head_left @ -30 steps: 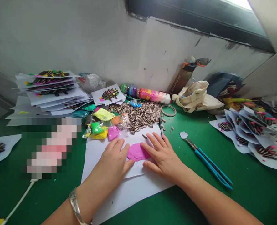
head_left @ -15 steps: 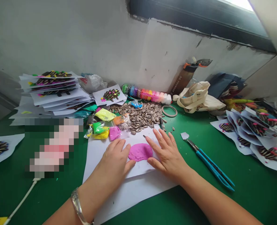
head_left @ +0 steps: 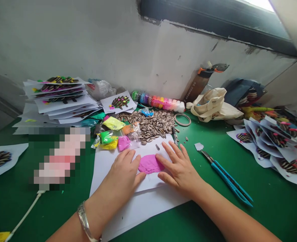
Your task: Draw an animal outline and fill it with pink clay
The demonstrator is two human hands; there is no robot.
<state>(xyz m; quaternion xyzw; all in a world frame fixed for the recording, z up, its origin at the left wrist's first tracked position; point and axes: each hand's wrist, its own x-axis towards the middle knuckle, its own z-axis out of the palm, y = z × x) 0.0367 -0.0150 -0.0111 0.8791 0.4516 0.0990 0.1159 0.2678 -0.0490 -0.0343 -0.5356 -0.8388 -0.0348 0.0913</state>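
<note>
A flattened oval of pink modelling clay (head_left: 150, 164) lies on white paper (head_left: 143, 215), with faint pencil lines just below it. My left hand (head_left: 124, 169) rests at the clay's left edge, thumb stretched out and fingers lying flat on the paper. Over the clay's right side, my right hand (head_left: 177, 164) is spread, its index fingertip touching the pink surface. One loose sunflower seed (head_left: 157, 147) lies on the paper above the clay. Behind it are packets of coloured clay (head_left: 110, 136) and a heap of sunflower seeds (head_left: 153, 126).
A blue utility knife (head_left: 230, 181) lies on the green table at right, near a tape roll (head_left: 182, 119). Stacks of seed pictures stand at left (head_left: 62, 107) and right (head_left: 271, 141). A bottle (head_left: 198, 84), cloth bag (head_left: 211, 106) and clay tubs (head_left: 160, 102) line the wall.
My right index finger has moved from the clay's upper right edge onto its right side, away from the loose seed. My left hand stays about where it was.
</note>
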